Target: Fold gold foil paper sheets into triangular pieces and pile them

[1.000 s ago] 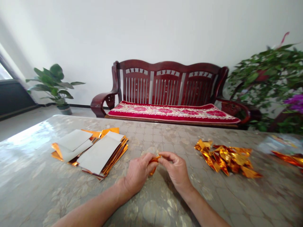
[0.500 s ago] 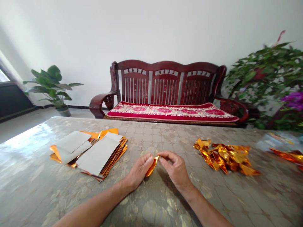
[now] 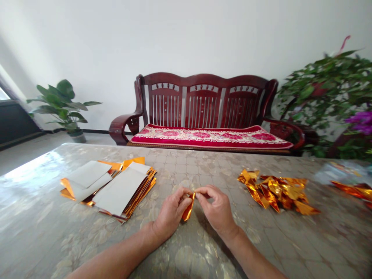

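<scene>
A small folded piece of gold foil paper is held between my hands, just above the table in the middle. My left hand is closed on its left side, thumb in front, and covers part of it. The thumb and forefinger of my right hand pinch the top tip of the foil paper. To the left lies a stack of foil paper sheets, mostly pale backs up with gold edges showing. On the right is a heap of folded gold foil pieces.
The table has a glossy patterned cover. At its right end lie a clear plastic bag and more orange foil. Beyond stands a dark red wooden bench, with potted plants on either side.
My left hand's fingers have shifted up towards the tip of the foil paper. The foil has turned more upright and its lower end sits slightly lower. My right hand keeps its pinch.
</scene>
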Demonstrator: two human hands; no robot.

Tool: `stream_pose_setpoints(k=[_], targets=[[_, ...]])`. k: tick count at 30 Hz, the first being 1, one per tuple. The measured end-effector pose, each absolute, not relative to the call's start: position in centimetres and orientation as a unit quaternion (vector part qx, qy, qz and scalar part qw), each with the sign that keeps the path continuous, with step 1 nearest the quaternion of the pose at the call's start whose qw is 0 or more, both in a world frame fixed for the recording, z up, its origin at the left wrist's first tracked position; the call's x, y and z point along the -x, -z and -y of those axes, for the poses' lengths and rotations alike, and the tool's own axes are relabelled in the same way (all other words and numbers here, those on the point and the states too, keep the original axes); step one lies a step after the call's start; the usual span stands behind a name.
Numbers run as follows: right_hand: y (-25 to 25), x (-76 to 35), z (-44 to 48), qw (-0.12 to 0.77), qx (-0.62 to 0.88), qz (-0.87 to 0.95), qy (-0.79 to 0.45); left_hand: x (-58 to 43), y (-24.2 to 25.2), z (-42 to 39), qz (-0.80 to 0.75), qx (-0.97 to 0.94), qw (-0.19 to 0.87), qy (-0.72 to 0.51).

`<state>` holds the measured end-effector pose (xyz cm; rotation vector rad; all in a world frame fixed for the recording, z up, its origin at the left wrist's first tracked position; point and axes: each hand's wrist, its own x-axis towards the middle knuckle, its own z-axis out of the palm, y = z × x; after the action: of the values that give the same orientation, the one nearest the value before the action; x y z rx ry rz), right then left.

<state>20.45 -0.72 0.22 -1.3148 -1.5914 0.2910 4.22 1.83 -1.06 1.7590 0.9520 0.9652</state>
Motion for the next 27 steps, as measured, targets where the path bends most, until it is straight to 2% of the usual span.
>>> stream_pose_setpoints(k=[5,19,27], targets=[[-0.2,-20.1,1.1,0.497,0.553,0.658,-0.12,-4.2,1.5,-2.0,-0.393,-0.715,0.423,-0.394],[-0.8,-20.6,1.0,0.494,0.511,0.664,-0.233,-3.4,0.7,-2.6,-0.399,-0.756,0.366,-0.368],[-0.7,-20.3,1.1,0.48,0.512,0.682,-0.207,-3.4,0.5,-2.4,-0.402,-0.76,0.361,-0.36]])
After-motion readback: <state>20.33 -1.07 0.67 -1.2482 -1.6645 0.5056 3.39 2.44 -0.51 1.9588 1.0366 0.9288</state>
